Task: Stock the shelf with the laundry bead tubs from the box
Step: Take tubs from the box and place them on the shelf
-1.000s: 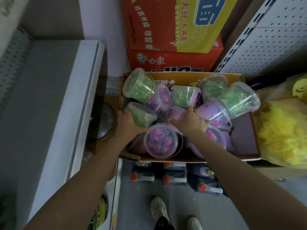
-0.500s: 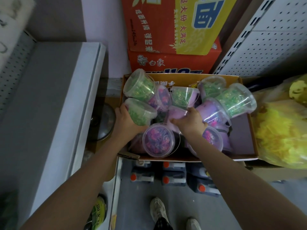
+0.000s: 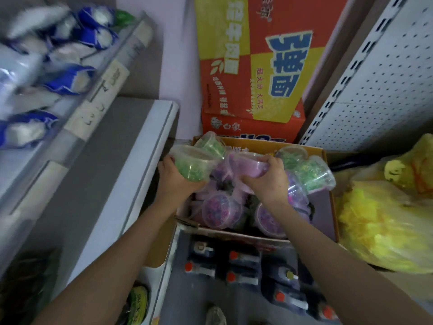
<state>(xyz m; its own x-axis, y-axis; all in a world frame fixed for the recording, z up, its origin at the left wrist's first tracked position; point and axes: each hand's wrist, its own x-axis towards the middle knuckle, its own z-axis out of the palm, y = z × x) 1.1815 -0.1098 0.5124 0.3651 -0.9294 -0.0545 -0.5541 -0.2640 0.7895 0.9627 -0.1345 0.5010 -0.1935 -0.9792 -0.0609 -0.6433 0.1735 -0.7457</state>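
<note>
Two tubs are up, one in each hand! The left hand [image 3: 174, 184] has its fingers curled round a green tub [image 3: 192, 165], cupping it from underneath. That tub is tipped, and it hangs over the box's left edge. The right hand [image 3: 267, 181] clamps a purple tub [image 3: 249, 166], thumb below and fingers over the far side, above the middle of the box [image 3: 321, 207]. The two held tubs are near each other, with a small gap between them.

Down in the box, plenty more tubs [image 3: 221, 211] lie jumbled. Purple ones sit near the front with lids up, and green tubs [image 3: 312, 172] lie on their sides toward the back and right.

Left of the box runs the grey shelf [image 3: 105, 165], just beside the left hand. Above it, a higher shelf [image 3: 98, 90] carries blue and white bags [image 3: 63, 78], blurred. Behind the box stands an orange and yellow carton [image 3: 253, 66], stacked on another. A white pegboard [image 3: 379, 90] rises on the right, and a yellow bag [image 3: 386, 219] bulges against the box's right side. Below the box are dark bottles [image 3: 236, 266] with orange caps, and a shoe [image 3: 216, 315] shows at the bottom edge.
</note>
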